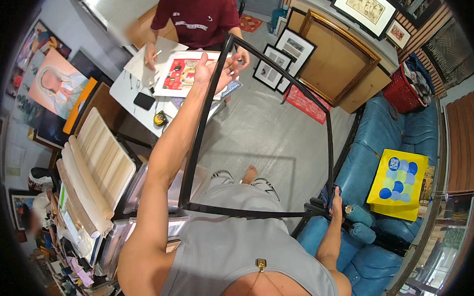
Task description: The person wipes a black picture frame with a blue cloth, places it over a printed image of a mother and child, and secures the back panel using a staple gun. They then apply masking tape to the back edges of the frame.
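Note:
A large black picture frame (261, 213) is held tilted in front of my body, and the floor and my legs show through its opening. Its left bar lies across the palm of my left hand (214, 71), with the thumb outside and loosely spread fingers on the inner side. At the lower right corner, my right hand (337, 203) holds the frame's outer edge, its fingers partly hidden. Beneath my left arm is a white table (125, 103) bearing a red and yellow print (178, 75), a phone (144, 101) and a yellow tape measure (160, 118).
Across the table a person in a maroon shirt (202, 19) holds a pen, one hand near the frame's top corner. Blue sofa (354, 152) on the right holds a yellow bag (397, 179). Rolled canvases (82, 179) crowd the left; a gold frame (373, 51) leans at the back.

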Demonstrator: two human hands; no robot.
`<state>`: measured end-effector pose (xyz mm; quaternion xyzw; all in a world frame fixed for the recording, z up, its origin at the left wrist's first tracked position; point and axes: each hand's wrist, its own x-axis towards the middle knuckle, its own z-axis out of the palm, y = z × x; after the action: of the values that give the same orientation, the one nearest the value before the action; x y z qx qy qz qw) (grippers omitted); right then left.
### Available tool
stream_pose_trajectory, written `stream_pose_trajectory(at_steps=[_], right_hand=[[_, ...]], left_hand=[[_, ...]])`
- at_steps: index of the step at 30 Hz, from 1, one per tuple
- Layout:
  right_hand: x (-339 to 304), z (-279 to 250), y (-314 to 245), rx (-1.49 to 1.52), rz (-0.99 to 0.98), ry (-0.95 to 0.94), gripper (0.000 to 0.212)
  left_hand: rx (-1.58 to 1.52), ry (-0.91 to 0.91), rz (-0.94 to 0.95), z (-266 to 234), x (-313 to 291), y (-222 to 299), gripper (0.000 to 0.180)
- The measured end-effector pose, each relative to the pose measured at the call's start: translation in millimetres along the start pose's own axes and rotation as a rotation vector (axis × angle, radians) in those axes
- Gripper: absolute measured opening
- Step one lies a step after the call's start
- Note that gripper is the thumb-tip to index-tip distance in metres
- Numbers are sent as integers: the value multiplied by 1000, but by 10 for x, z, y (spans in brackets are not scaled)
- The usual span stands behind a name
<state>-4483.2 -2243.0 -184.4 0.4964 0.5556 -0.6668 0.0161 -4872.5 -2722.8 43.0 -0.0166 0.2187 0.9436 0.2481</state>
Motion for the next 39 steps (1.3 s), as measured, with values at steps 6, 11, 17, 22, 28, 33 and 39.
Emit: stream_pose_trajectory(at_steps=[6, 11, 17, 22, 28, 33, 39], right_hand=[[199, 274, -301, -196, 61, 10, 63], [476, 615, -251, -336, 194, 73, 58], [534, 940, 280, -220, 255, 123, 60], [-191, 1850, -273, -199, 332, 241, 52], [-86, 1780, 278, -434, 427, 271, 62], [-215, 1785, 427, -446, 451, 209, 70], [-638, 2133, -14, -567, 465, 219, 69]], left_hand=[[-225, 42, -58, -107, 1136, -21, 91], [-230, 94, -47, -276, 1962, -26, 93], [-403, 284, -198, -231, 2744, -175, 89], [-448, 380, -256, -382, 3248, -242, 86], [-530, 532, -346, -567, 3535, -257, 85], [-480, 538, -355, -774, 3643, -342, 85], [-448, 516, -392, -1069, 3674, -422, 91]])
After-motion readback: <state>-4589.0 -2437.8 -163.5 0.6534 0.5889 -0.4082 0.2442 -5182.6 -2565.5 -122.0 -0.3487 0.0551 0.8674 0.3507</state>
